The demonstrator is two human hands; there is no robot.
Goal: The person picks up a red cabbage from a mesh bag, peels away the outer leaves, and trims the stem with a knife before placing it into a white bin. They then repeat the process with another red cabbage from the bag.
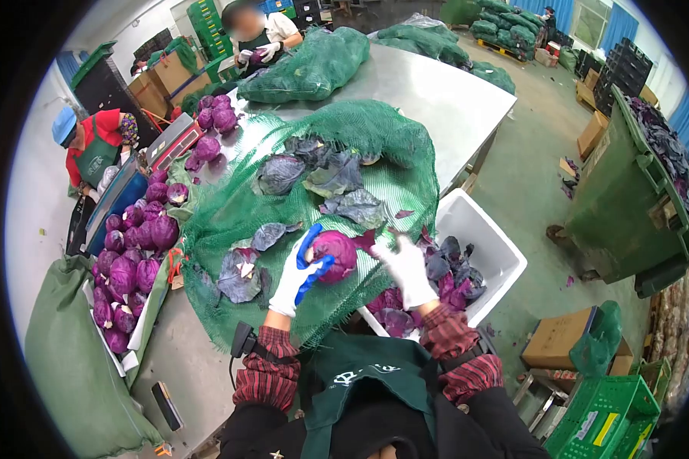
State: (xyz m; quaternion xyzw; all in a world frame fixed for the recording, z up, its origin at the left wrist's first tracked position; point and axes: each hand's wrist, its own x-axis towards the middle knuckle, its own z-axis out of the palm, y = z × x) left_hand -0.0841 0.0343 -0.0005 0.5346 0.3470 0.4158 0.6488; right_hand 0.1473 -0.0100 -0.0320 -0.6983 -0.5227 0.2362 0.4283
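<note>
My left hand (297, 274), in a white glove with blue-coated fingers, is closed around a peeled red cabbage (335, 256). A strip of purple leaf (366, 240) sticks out from the cabbage's right side. My right hand (407, 269), white-gloved and smeared by motion, is just right of that strip; I cannot tell whether its fingers grip it. Both hands are over a green mesh sack (390, 141) spread on the metal table. On the mesh, untrimmed cabbages with dull outer leaves surround the work: one (240, 277) lies left of my left hand, another (280, 174) farther back.
A white bin (505, 264) of torn leaves stands below my right arm. Trimmed red cabbages (122, 275) fill a container at left. Full mesh sacks (310, 69) lie across the metal table (444, 96). A green wheeled bin (616, 206) stands right. Two people work beyond the table.
</note>
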